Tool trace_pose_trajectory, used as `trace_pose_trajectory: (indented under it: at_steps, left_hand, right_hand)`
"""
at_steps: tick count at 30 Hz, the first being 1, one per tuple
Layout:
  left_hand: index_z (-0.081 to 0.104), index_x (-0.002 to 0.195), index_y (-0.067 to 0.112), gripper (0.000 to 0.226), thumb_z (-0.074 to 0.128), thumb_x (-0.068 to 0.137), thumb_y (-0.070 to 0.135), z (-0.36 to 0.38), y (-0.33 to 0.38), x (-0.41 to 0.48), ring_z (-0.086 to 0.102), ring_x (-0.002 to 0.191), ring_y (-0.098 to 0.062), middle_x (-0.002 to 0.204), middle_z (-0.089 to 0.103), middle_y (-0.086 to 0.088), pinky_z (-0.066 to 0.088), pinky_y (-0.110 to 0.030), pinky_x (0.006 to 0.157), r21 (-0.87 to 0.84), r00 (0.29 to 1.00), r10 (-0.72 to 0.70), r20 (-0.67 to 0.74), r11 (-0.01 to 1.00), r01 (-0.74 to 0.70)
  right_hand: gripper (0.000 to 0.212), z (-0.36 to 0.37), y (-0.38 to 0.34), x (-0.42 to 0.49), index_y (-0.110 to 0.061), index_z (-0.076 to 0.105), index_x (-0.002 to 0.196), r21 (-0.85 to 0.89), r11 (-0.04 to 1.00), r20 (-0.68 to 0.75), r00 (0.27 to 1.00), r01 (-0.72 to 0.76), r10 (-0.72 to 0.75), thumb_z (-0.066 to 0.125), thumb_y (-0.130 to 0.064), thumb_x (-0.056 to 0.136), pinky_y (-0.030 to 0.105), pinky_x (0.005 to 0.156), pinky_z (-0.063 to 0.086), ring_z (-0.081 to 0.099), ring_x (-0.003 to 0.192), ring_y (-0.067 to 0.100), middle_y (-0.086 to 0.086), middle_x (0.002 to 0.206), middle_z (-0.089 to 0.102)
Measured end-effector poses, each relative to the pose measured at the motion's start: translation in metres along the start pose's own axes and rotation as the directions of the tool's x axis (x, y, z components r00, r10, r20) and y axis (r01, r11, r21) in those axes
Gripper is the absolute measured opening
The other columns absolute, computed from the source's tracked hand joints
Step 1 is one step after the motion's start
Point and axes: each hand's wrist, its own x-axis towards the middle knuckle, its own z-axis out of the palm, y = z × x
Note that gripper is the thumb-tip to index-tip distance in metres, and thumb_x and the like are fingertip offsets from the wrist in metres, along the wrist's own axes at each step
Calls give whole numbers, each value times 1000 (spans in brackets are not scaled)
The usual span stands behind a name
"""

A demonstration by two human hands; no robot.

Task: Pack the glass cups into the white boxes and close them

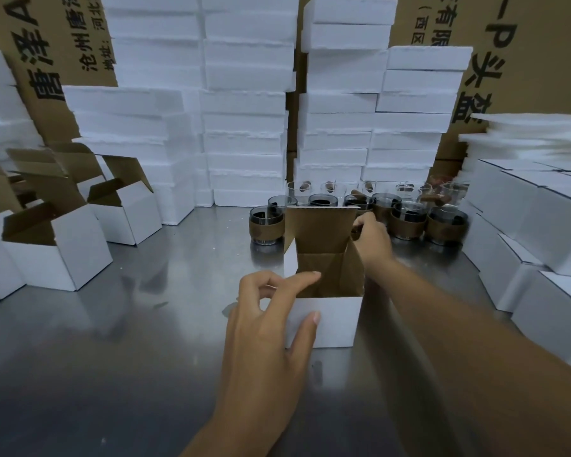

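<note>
An open white box (337, 318) with a brown inside stands in the middle of the steel table, its lid flap upright at the back. My left hand (271, 328) holds its front left corner, with the index finger over the rim and the thumb on the white front wall. My right hand (371, 239) reaches past the box's right side and curls round something among the glass cups; what it grips is hidden. Several dark glass cups with brown sleeves (267, 225) stand in rows behind the box.
Several open white boxes (60, 255) stand at the left. Closed white boxes (534, 225) are stacked at the right. Tall stacks of white foam blocks (244, 103) and brown cartons (521, 61) wall off the back. The steel table (112, 357) spreads in front.
</note>
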Motion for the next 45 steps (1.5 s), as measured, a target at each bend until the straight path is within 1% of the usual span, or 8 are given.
trace_pose_trajectory:
  at_steps: [8, 14, 21, 24, 28, 32, 35, 45]
  left_hand:
    - [52, 121, 44, 41, 65, 86, 26, -4, 2, 0, 38, 107, -1, 114, 31, 18, 29, -3, 79, 44, 999, -12, 41, 999, 11]
    - [55, 119, 41, 34, 64, 87, 30, -7, 1, 0, 42, 111, -6, 125, 36, 9, 35, -11, 85, 53, 992, -56, 115, 997, 50]
    - [52, 124, 39, 40, 63, 88, 28, -14, 6, -3, 39, 107, -4, 119, 31, 12, 38, -16, 86, 16, 997, -45, 66, 999, 44]
    - [51, 124, 37, 36, 59, 90, 27, -19, 12, -8, 44, 101, -3, 116, 32, 12, 39, -8, 80, -40, 999, -50, -7, 998, 50]
    - [51, 112, 33, 22, 54, 93, 24, -30, 20, -13, 51, 86, 1, 101, 48, 9, 41, -1, 67, -183, 993, -102, -64, 979, 88]
    - [57, 97, 29, 9, 49, 95, 26, -37, 22, -17, 55, 67, -4, 74, 58, 8, 47, -15, 63, -467, 970, -193, 150, 851, 242]
    - [60, 103, 23, 33, 42, 88, 45, -37, 24, -20, 61, 70, -8, 80, 63, 5, 51, -23, 68, -527, 917, -185, 355, 770, 359]
    - [58, 119, 16, 73, 59, 63, 64, -36, 24, -22, 64, 103, -20, 110, 66, -9, 54, -34, 84, -574, 844, -207, 496, 651, 497]
  right_hand:
    - [28, -24, 18, -47, -20, 38, 82, 107, 993, 64, 997, 44, -51, 65, -14, 86, 13, 48, 36, 47, 73, 14, 9, 100, 50]
    - [24, -55, 16, -91, -21, 41, 105, 335, 942, -118, 992, 3, 39, 61, -20, 91, 19, 72, 36, 48, 93, 13, -2, 103, 48]
    - [52, -95, -18, -149, -26, 34, 129, 700, 694, -268, 963, 167, 38, 64, -24, 87, 9, 79, 45, 55, 103, -3, -3, 119, 52]
    - [86, -103, -37, -176, -23, 35, 136, 826, 549, -163, 986, 124, 22, 72, -42, 61, 24, 85, 52, 63, 104, 9, -6, 117, 59]
    - [80, -94, -49, -202, -18, 49, 126, 920, 387, 58, 998, -60, 16, 73, -40, 52, 32, 74, 54, 69, 94, 14, 0, 105, 71]
    - [48, -78, -43, -219, -15, 60, 107, 908, 370, 219, 975, -197, -18, 69, -35, 63, 27, 65, 54, 69, 93, 21, 10, 105, 70]
    - [23, -70, -36, -225, -14, 63, 107, 850, 473, 284, 958, -231, -41, 61, -20, 85, 26, 65, 54, 70, 87, 19, 9, 99, 71]
    - [37, -64, -31, -227, -23, 59, 116, 762, 617, 298, 952, -197, -64, 68, -32, 81, 33, 82, 54, 68, 92, 10, -3, 99, 72]
